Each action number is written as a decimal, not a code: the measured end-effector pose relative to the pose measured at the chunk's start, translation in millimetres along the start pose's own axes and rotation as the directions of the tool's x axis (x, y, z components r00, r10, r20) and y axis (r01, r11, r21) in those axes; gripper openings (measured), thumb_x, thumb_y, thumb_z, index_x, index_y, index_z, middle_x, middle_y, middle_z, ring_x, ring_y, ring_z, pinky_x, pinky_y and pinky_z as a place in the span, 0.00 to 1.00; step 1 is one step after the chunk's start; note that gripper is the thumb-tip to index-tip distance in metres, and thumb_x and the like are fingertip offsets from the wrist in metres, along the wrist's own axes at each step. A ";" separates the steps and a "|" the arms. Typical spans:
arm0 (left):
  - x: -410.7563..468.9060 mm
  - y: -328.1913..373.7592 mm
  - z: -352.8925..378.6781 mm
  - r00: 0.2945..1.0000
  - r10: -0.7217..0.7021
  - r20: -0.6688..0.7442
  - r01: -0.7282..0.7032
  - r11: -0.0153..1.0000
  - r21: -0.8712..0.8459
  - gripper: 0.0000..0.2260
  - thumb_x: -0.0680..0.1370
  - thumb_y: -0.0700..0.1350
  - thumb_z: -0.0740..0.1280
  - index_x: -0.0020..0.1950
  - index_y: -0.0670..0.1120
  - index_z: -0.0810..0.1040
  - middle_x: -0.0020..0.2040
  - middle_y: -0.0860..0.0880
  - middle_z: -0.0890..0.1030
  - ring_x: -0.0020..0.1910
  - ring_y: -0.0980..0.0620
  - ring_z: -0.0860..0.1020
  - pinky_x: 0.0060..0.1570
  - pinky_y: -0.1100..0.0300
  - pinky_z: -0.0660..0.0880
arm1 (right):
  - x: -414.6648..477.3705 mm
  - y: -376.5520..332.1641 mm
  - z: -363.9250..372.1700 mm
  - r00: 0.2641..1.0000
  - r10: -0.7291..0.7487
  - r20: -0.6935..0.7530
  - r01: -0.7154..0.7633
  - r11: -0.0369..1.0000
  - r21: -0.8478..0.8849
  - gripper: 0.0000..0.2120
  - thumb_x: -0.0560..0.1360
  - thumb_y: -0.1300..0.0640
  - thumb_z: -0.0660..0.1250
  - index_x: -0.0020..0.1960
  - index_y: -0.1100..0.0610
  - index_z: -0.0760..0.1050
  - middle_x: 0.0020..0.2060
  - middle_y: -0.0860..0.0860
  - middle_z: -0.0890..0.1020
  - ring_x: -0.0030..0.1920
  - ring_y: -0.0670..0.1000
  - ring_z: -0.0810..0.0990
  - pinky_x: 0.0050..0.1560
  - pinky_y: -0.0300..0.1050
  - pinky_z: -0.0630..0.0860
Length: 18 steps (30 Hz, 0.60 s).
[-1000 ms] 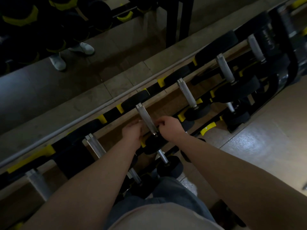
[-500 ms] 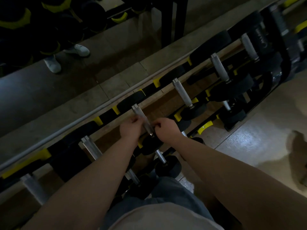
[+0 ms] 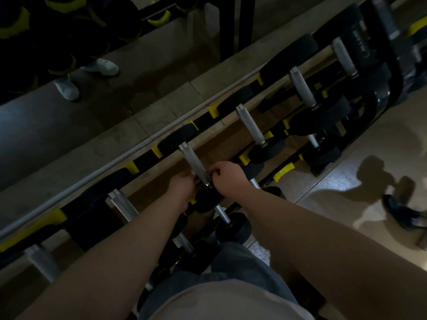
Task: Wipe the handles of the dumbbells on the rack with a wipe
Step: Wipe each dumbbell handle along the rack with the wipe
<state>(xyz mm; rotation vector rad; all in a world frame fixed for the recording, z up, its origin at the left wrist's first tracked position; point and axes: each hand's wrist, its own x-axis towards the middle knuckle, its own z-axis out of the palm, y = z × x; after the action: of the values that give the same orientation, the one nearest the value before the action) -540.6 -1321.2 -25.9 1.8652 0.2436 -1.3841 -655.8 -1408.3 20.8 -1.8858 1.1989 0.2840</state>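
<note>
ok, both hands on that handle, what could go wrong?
Left hand and right hand crowd the lower end of the handle, beside the black head: fingers could get pinched if it rolls. The upper handle may go unwiped. A passer-by's shoe is near; a bump is possible.

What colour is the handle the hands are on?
Silvery grey metal handle, best seen in the head view.
</note>
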 end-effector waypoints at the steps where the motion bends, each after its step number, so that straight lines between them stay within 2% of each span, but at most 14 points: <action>1: 7.1 8.3 -3.7 1.000 -0.016 -0.004 0.016 1.000 -0.010 0.07 0.83 0.46 0.63 0.57 0.46 0.78 0.41 0.47 0.80 0.34 0.52 0.74 0.30 0.60 0.69 | 0.6 -0.1 0.1 1.000 -0.003 -0.001 0.003 1.000 -0.006 0.16 0.81 0.59 0.57 0.62 0.52 0.80 0.57 0.50 0.82 0.48 0.47 0.79 0.43 0.39 0.74; 2: 10.6 19.3 -6.1 1.000 -0.025 0.001 0.025 0.998 -0.064 0.06 0.82 0.44 0.62 0.51 0.45 0.78 0.39 0.47 0.78 0.32 0.53 0.72 0.27 0.62 0.67 | 1.3 -0.1 0.2 1.000 -0.003 -0.003 0.003 1.000 -0.009 0.16 0.81 0.59 0.57 0.62 0.52 0.81 0.57 0.50 0.82 0.48 0.47 0.79 0.44 0.39 0.74; 4: 16.6 36.1 -9.6 1.000 -0.021 0.006 0.021 0.975 -0.223 0.10 0.82 0.40 0.60 0.42 0.46 0.73 0.33 0.49 0.70 0.28 0.56 0.65 0.21 0.66 0.62 | 1.8 0.7 0.1 1.000 -0.006 -0.009 0.006 1.000 -0.008 0.16 0.82 0.59 0.57 0.61 0.52 0.81 0.56 0.49 0.82 0.46 0.46 0.79 0.43 0.38 0.74; 7: 13.7 48.1 -6.5 1.000 -0.005 0.031 0.016 0.925 -0.380 0.12 0.83 0.37 0.56 0.42 0.45 0.72 0.33 0.50 0.66 0.28 0.57 0.62 0.20 0.68 0.61 | 2.0 3.0 1.0 1.000 0.000 -0.015 0.001 1.000 0.004 0.15 0.82 0.58 0.57 0.60 0.51 0.81 0.54 0.48 0.82 0.43 0.42 0.78 0.38 0.33 0.71; 9: 8.1 38.9 -2.5 0.993 -0.078 0.092 0.104 0.935 -0.339 0.12 0.83 0.36 0.55 0.42 0.44 0.71 0.33 0.49 0.66 0.30 0.56 0.63 0.24 0.68 0.63 | 3.0 3.7 1.8 1.000 0.003 -0.022 -0.003 1.000 0.002 0.15 0.81 0.58 0.57 0.59 0.51 0.81 0.53 0.48 0.82 0.44 0.44 0.78 0.38 0.35 0.72; 11: 6.7 22.6 -2.0 0.976 -0.135 0.170 0.172 0.959 -0.226 0.11 0.82 0.34 0.54 0.46 0.42 0.74 0.36 0.47 0.72 0.30 0.56 0.69 0.20 0.68 0.62 | 4.3 4.7 2.8 1.000 0.006 -0.030 -0.006 1.000 -0.003 0.15 0.81 0.58 0.57 0.57 0.51 0.82 0.53 0.48 0.83 0.46 0.46 0.79 0.41 0.38 0.72; 13: 12.8 9.4 -5.6 0.970 -0.115 0.214 0.127 0.991 -0.047 0.12 0.80 0.31 0.56 0.53 0.40 0.78 0.43 0.43 0.80 0.30 0.56 0.77 0.19 0.67 0.60 | 5.0 5.3 3.6 1.000 0.005 -0.023 -0.005 1.000 -0.003 0.15 0.81 0.58 0.57 0.57 0.51 0.82 0.54 0.48 0.83 0.47 0.45 0.78 0.43 0.38 0.71; 14: 16.2 7.4 -8.8 0.974 -0.090 0.209 0.086 0.996 0.028 0.12 0.79 0.32 0.57 0.56 0.40 0.78 0.45 0.41 0.82 0.31 0.56 0.77 0.21 0.66 0.60 | 5.0 5.2 3.5 1.000 0.003 -0.018 -0.003 1.000 -0.001 0.15 0.81 0.58 0.57 0.58 0.51 0.82 0.54 0.48 0.82 0.47 0.45 0.78 0.43 0.37 0.71; 16: 18.4 13.1 -11.1 0.986 -0.053 0.158 0.037 0.994 0.105 0.09 0.79 0.34 0.59 0.51 0.41 0.78 0.38 0.41 0.78 0.31 0.53 0.72 0.23 0.65 0.62 | 4.5 4.6 2.1 1.000 0.012 -0.003 -0.012 1.000 0.012 0.15 0.81 0.59 0.57 0.58 0.51 0.81 0.53 0.48 0.82 0.43 0.42 0.77 0.37 0.33 0.69; 17: 18.9 19.8 -9.7 0.992 -0.036 0.122 0.026 0.996 0.082 0.09 0.78 0.34 0.58 0.45 0.43 0.76 0.34 0.44 0.73 0.30 0.53 0.68 0.24 0.64 0.63 | 4.1 3.9 0.9 1.000 0.020 0.005 -0.020 1.000 0.019 0.15 0.81 0.59 0.57 0.58 0.51 0.81 0.51 0.48 0.82 0.40 0.41 0.76 0.34 0.32 0.68; 18: 17.7 29.2 -8.4 0.995 -0.029 0.094 0.033 0.999 -0.033 0.10 0.79 0.33 0.57 0.41 0.44 0.73 0.33 0.46 0.69 0.29 0.53 0.66 0.24 0.63 0.64 | 3.7 3.1 -0.7 1.000 0.025 0.008 -0.025 0.999 0.026 0.15 0.81 0.59 0.57 0.58 0.51 0.81 0.50 0.48 0.81 0.38 0.40 0.76 0.32 0.32 0.67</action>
<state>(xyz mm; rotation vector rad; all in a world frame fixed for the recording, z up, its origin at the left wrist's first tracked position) -511.1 -1340.2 -26.8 1.7703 0.2488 -1.4747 -656.7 -1411.7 17.3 -1.8464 1.2161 0.2875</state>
